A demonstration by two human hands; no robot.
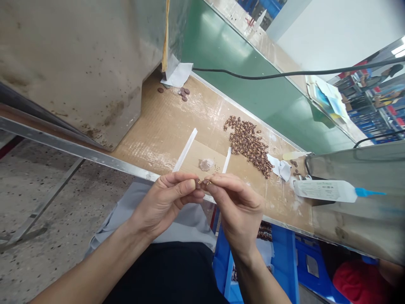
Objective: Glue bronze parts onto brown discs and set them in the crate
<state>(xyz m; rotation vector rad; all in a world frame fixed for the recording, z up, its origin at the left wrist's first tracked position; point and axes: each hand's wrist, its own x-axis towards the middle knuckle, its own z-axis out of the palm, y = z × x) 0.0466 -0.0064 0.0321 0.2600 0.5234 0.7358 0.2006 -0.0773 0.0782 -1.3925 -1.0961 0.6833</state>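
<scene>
My left hand (177, 194) and my right hand (237, 204) meet above the front edge of the workbench (152, 122), both closed in a pinch. Between the left thumb and forefinger is a small brown and copper-coloured part (199, 183). The right fingertips grip a similar small part (207, 182), touching or nearly touching the first; fingers hide most of both. Just beyond them, a small transparent round container (206, 164) sits between two white strips, with tiny golden bits (217, 168) beside it. To the right spreads a pile of small brown and copper parts (249, 145).
Brown discs (184, 93) lie at the back left near a large metal housing (72, 63). A white bottle with a blue nozzle (329, 191) lies at right. Blue crates (281, 257) stand below the bench. A black cable (253, 77) crosses behind. A person's red garment (360, 283) shows lower right.
</scene>
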